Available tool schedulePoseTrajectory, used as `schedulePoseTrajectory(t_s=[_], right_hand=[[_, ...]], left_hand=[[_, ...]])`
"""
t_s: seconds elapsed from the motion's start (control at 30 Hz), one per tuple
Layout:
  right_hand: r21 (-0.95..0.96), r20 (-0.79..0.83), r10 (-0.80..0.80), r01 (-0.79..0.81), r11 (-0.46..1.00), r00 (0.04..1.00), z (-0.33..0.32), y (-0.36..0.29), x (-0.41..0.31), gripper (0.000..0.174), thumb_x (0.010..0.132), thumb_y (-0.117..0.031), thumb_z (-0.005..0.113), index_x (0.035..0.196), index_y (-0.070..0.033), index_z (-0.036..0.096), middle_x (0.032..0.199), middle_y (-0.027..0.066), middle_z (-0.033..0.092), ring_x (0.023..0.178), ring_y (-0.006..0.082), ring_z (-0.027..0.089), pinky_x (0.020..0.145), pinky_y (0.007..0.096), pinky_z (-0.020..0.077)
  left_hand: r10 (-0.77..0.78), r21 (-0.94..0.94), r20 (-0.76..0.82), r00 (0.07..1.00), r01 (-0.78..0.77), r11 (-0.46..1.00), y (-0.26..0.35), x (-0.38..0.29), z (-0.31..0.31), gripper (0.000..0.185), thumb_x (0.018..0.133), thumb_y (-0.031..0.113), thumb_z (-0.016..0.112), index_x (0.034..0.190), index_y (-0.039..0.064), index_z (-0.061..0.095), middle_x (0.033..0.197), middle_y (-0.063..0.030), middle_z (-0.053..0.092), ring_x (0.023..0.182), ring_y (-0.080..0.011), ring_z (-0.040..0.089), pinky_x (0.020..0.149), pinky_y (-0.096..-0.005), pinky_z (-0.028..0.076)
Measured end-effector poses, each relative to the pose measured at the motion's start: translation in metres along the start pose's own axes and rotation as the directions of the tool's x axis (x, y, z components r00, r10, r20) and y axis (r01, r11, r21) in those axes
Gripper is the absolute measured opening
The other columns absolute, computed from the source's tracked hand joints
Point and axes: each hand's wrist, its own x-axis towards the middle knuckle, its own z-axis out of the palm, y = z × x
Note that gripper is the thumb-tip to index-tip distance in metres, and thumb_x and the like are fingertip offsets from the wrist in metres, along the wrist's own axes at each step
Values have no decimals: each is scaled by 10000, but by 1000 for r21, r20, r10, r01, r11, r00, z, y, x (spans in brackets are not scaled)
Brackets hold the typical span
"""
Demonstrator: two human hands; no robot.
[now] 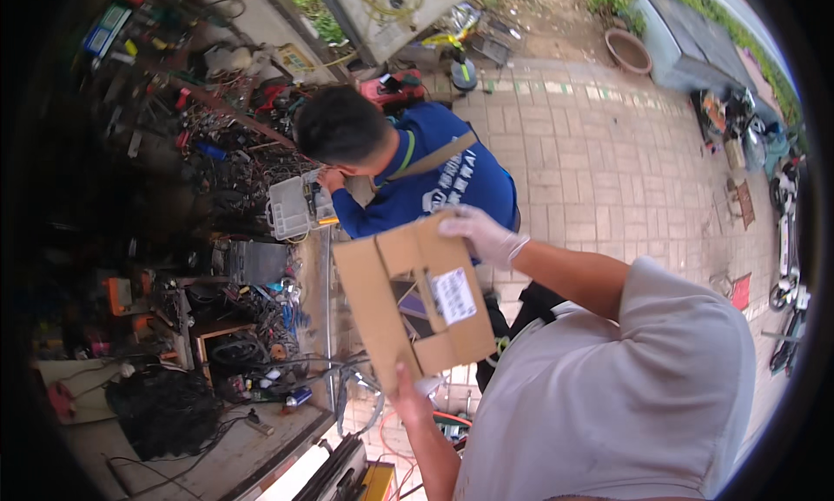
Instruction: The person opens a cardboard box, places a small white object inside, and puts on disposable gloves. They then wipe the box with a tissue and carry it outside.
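A brown cardboard box (368, 299) is held up in front of my chest, tilted, between my two hands. My right hand (487, 238), in a thin whitish glove, grips its upper right corner. My left hand (413, 402) holds the lower edge, its thumb on the near face; some whitish material shows beside it. Through a gap between the box's flaps something dark and purplish (412, 305) is visible, too little of it to name. A white printed label (454, 295) is stuck on a flap.
A person in a blue top (449, 162) bends just beyond the box, a hand at an open clear plastic organizer case (288, 208). Tangled cables and tools crowd the bench (287, 436) at left. Paving (573, 156) lies at right, with parked scooters (787, 240) along the edge.
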Motion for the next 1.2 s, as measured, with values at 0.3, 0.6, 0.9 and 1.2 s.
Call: schedulePoseTrajectory(t_s=[0.3,0.6,0.9,1.2], right_hand=[[-54,-197,-491,491,870,849,-260,-163,-231,874,883,-420,706,1497,-23,227,1396,114,470,1256,197,488,1047,339,412],[-367,-712,-542,421,829,446,-418,-250,-402,887,851,-277,684,1503,38,173,1363,158,497,1193,215,520,996,318,428],[-62,-901,-316,632,773,297,-629,-338,-451,318,967,-172,564,1214,27,553,1070,85,650,909,138,630,787,299,519],[-304,-930,-359,725,618,-84,-779,-519,-481,199,989,-145,536,1141,-30,594,1033,35,660,910,113,625,806,290,516]], left_hand=[[343,-58,702,624,-430,901,-100,-166,287,337,988,185,586,1237,-41,569,1207,-99,613,1052,-180,576,920,-329,460],[79,-11,994,80,-630,776,-161,-314,533,339,1000,211,567,1253,-14,574,1145,-72,643,943,-143,620,795,-296,505],[-212,208,977,31,-378,902,-238,-356,814,393,981,257,596,1256,-22,581,1155,-70,642,993,-158,618,834,-304,500],[-390,215,909,-146,-638,739,-278,-478,1133,397,970,352,613,1200,29,610,968,-36,663,800,-121,629,638,-283,495]])
